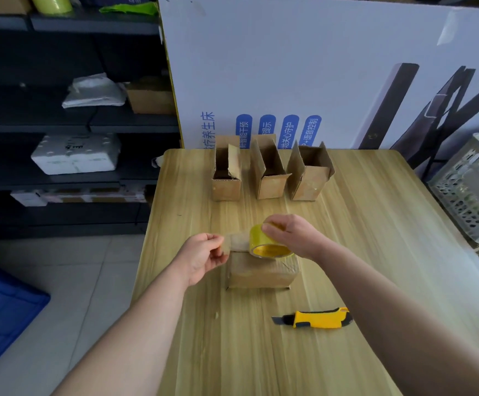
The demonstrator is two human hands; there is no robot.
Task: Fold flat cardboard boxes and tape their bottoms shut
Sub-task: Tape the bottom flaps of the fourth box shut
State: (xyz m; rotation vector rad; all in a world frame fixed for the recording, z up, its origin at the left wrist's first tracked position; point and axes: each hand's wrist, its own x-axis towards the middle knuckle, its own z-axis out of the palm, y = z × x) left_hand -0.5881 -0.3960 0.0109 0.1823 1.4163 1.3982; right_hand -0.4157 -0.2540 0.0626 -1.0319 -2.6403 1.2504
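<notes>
A small cardboard box lies bottom-up in the middle of the wooden table. Just above it my right hand grips a yellow roll of clear tape. A short strip of tape runs from the roll to the left, and my left hand pinches its free end. Three folded boxes stand in a row at the back with their top flaps up: the left box, the middle box, the right box.
A yellow and black utility knife lies on the table near my right forearm. A large printed board leans behind the table. Dark shelves with parcels stand at the left. A grey plastic crate sits at the right, a blue bin on the floor.
</notes>
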